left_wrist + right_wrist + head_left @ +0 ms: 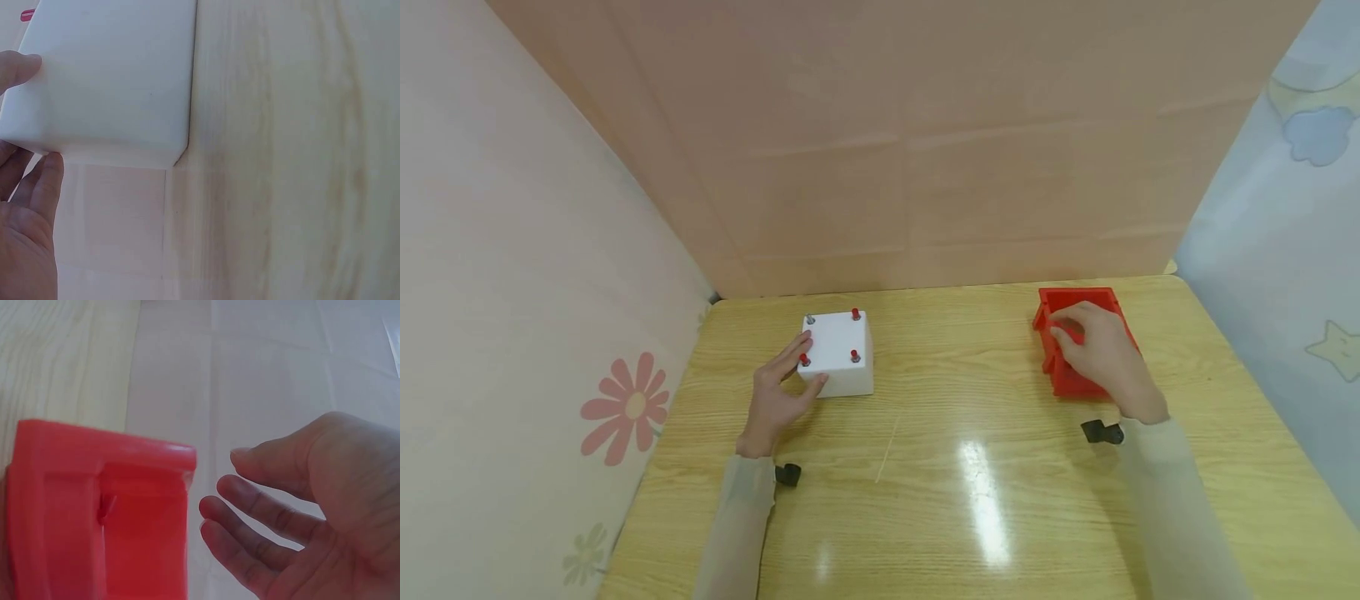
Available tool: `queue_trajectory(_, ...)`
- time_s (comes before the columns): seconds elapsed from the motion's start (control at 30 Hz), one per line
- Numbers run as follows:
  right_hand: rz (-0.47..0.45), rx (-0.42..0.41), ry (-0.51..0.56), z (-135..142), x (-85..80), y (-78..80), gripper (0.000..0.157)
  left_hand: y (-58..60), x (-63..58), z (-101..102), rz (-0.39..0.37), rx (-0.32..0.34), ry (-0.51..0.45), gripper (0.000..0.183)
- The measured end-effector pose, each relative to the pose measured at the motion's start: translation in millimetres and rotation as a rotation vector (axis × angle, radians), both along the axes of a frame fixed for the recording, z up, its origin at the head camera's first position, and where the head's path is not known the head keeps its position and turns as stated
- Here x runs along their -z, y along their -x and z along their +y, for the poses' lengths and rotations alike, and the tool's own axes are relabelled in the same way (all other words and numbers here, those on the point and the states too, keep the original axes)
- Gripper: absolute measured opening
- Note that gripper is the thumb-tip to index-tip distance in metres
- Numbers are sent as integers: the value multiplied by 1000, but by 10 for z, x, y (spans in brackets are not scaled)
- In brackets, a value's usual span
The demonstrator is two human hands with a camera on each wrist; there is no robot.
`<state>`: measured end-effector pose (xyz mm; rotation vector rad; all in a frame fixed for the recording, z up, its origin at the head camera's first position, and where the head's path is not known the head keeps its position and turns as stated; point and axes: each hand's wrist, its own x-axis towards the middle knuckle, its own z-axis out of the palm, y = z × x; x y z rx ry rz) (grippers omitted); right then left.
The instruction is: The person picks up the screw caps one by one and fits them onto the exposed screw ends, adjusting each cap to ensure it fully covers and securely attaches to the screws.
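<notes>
A white box-shaped block [835, 337] stands on the table at the left. Four posts rise near its top corners; three carry red caps [854, 355], while the back left post [809, 319] is bare grey metal. My left hand [775, 400] holds the block from its left side, thumb against the front face and fingers at the left edge. At the right, my right hand [1101, 350] hovers over a red bin [1078, 387]. In the right wrist view its fingers are loosely bent, with nothing between them. A small red piece [107, 509] shows inside the bin.
The wooden table [947, 500] runs back to a brown paper-like panel [902, 167]. Patterned walls [550, 250] flank it on both sides. Black wrist-mounted pieces [788, 475] show beside both sleeves. A thin pale strip [887, 450] lies in front of the block.
</notes>
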<state>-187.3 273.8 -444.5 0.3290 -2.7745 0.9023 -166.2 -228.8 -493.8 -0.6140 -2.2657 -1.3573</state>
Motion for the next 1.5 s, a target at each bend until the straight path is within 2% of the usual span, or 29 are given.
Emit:
queue_trajectory(0.17, 9, -6, -7, 76, 69, 1, 26, 90, 158, -72, -1, -22, 26, 62)
queue_trajectory(0.37, 20, -10, -15, 131, 130, 14, 26, 118, 234, -127, 16, -24, 40, 65)
queue_trajectory(0.57, 16, -13, -30, 179, 196, 34, 26, 121, 241, -125, 26, -10, 22, 64)
queue_trajectory(0.87, -48, 0, -76, 236, 313, 42, 29, 109, 231, -119, 13, -7, 33, 63)
queue_trajectory(1.07, -93, -2, -107, 247, 332, 66, 31, 94, 213, -134, 7, -12, 42, 61)
queue_trajectory(1.27, -122, -23, -149, 300, 330, 94, 30, 130, 199, -146, 7, -10, 59, 62)
queue_trajectory(1.5, -226, -7, -193, 287, 402, 132, 32, 121, 211, -133, 7, -21, 51, 63)
